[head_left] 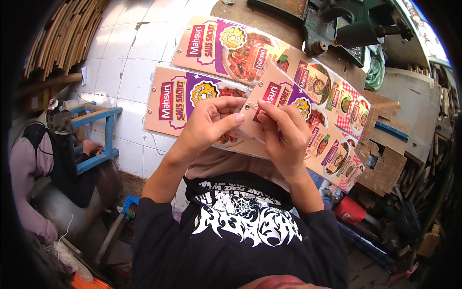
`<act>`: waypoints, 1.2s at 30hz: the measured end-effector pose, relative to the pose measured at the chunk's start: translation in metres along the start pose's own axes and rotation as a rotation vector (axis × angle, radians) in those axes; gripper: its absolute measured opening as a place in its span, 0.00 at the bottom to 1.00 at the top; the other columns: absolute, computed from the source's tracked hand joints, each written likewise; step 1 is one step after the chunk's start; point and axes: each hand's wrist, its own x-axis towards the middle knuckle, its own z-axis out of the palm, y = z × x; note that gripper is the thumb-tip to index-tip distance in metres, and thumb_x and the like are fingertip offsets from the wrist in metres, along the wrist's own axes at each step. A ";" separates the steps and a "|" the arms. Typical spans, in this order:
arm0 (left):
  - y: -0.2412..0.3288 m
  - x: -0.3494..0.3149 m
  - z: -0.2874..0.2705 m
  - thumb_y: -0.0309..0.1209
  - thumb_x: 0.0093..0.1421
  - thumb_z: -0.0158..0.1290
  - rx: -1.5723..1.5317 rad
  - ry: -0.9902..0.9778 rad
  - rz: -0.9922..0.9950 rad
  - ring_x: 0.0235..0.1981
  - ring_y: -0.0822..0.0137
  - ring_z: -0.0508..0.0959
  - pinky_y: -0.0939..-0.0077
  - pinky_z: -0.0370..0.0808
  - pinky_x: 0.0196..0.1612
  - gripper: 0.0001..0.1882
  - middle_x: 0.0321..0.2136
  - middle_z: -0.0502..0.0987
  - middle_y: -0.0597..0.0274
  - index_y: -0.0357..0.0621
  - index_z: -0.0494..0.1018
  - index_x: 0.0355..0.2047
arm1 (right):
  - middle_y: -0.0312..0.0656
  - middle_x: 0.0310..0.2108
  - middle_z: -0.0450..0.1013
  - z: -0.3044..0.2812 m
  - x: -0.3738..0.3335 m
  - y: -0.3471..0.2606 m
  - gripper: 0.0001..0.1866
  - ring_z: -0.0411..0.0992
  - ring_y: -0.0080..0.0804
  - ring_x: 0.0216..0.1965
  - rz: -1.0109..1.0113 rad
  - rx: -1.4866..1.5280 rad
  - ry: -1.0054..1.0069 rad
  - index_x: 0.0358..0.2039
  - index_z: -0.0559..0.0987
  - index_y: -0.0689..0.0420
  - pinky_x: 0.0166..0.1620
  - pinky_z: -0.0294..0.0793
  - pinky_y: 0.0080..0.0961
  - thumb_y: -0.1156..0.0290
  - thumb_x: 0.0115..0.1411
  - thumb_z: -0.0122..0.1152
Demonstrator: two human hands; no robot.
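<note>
Far to the left of the top card point(322, 144), strips point(62, 36) are being stacked up on end or leaned, which cannot be told, and a blue stool point(96, 117) is being seen nearer to it. Just left of the top card, the near card point(166, 103) is being partly covered by it; beyond it, the far card point(231, 45) is being overlapped as well. At the top card's left end, the left hand point(216, 115) is being held with curled fingers and the thumb extended toward them; whether anything thin is being pinched cannot be told. The top card itself is being kept between the hands, slanted over the other two, and its lower eyelet point(247, 107) is being left showing. For neat work, that corner is probably best being steadied by one hand while fine fingertip work is being done by the other, with light pressure so that the glossy sheet is not being creased. Over the top card's left part, the right hand point(286, 132) is being kept bent, its fingertips gathered near the eyelet; its grip is being hidden. Right of the top card, cardboard point(382, 168) is being seen.
</note>
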 end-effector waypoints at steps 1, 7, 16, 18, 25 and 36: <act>-0.001 0.002 -0.001 0.26 0.61 0.54 -0.011 0.003 -0.007 0.44 0.69 0.79 0.75 0.75 0.50 0.21 0.45 0.78 0.51 0.26 0.69 0.53 | 0.41 0.25 0.72 -0.002 0.002 0.001 0.21 0.71 0.34 0.25 0.035 0.037 0.004 0.44 0.81 0.58 0.29 0.70 0.29 0.87 0.48 0.63; -0.007 0.000 0.000 0.26 0.62 0.52 0.021 0.068 0.012 0.42 0.71 0.79 0.76 0.75 0.49 0.18 0.42 0.79 0.52 0.27 0.70 0.51 | 0.43 0.32 0.74 -0.049 -0.010 0.028 0.18 0.74 0.28 0.31 0.119 0.013 0.261 0.49 0.79 0.62 0.33 0.75 0.24 0.84 0.57 0.61; -0.012 0.003 0.003 0.23 0.64 0.49 -0.030 0.085 0.065 0.42 0.72 0.78 0.78 0.74 0.48 0.15 0.41 0.79 0.52 0.29 0.68 0.49 | 0.40 0.36 0.76 -0.218 -0.170 0.150 0.14 0.74 0.22 0.34 0.720 -0.270 0.953 0.49 0.76 0.65 0.37 0.74 0.18 0.78 0.63 0.57; -0.011 0.003 0.007 0.24 0.64 0.49 0.004 0.128 0.086 0.42 0.72 0.78 0.79 0.74 0.48 0.14 0.41 0.79 0.53 0.30 0.69 0.49 | 0.39 0.35 0.76 -0.247 -0.224 0.169 0.13 0.73 0.21 0.33 0.798 -0.495 0.962 0.48 0.77 0.65 0.35 0.73 0.18 0.79 0.63 0.57; -0.011 0.004 0.010 0.27 0.66 0.48 0.015 0.149 0.074 0.41 0.66 0.81 0.72 0.85 0.38 0.16 0.43 0.78 0.50 0.29 0.65 0.52 | 0.44 0.36 0.74 -0.275 -0.316 0.217 0.15 0.76 0.28 0.34 0.943 -0.102 1.169 0.49 0.70 0.65 0.35 0.77 0.21 0.81 0.62 0.56; -0.001 -0.016 -0.024 0.29 0.67 0.49 0.114 0.363 0.296 0.35 0.70 0.82 0.79 0.82 0.35 0.18 0.40 0.78 0.53 0.29 0.66 0.52 | 0.42 0.40 0.72 -0.276 -0.239 0.193 0.17 0.77 0.29 0.37 0.885 0.143 1.129 0.52 0.69 0.61 0.39 0.78 0.20 0.77 0.63 0.57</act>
